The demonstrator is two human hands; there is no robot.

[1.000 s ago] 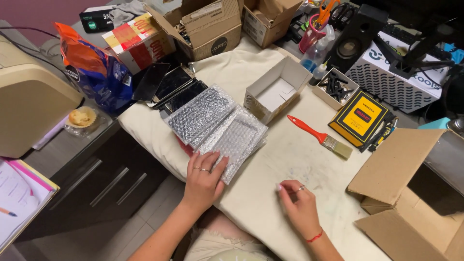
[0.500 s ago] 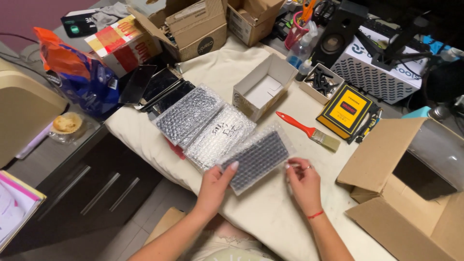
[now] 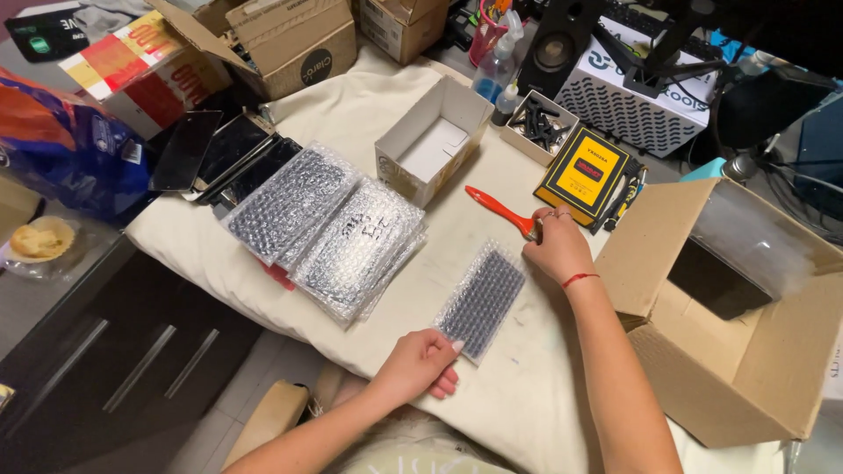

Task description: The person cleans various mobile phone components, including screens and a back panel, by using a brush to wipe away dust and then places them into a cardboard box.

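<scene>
Cream cloth (image 3: 369, 114) covers the counter (image 3: 105, 351), which has dark drawer fronts with long bar handles below its edge; on the cloth lies a small bubble-wrapped pack (image 3: 483, 300), dark inside, near the front edge; the left hand (image 3: 420, 364) rests at its near corner, fingers loosely curled and fingertips touching the wrap, grasping nothing; the right hand (image 3: 555, 247), a red thread at its wrist, sits at the pack's far corner, its fingers closed around the ferrule end of a red-handled brush (image 3: 499, 211); two larger bubble-wrapped packs (image 3: 325, 224) lie side by side to the left, overlapping a little; beyond them a row of dark phones (image 3: 219, 154) leans together; an open white box (image 3: 432, 145) stands near the middle; a yellow-and-black flat box (image 3: 584, 173) lies just beyond the right hand; a large open cardboard carton (image 3: 729, 316) stands at the right; more cardboard boxes (image 3: 290, 39), a black speaker (image 3: 555, 44) and a perforated white case (image 3: 632, 105) crowd the back.
</scene>
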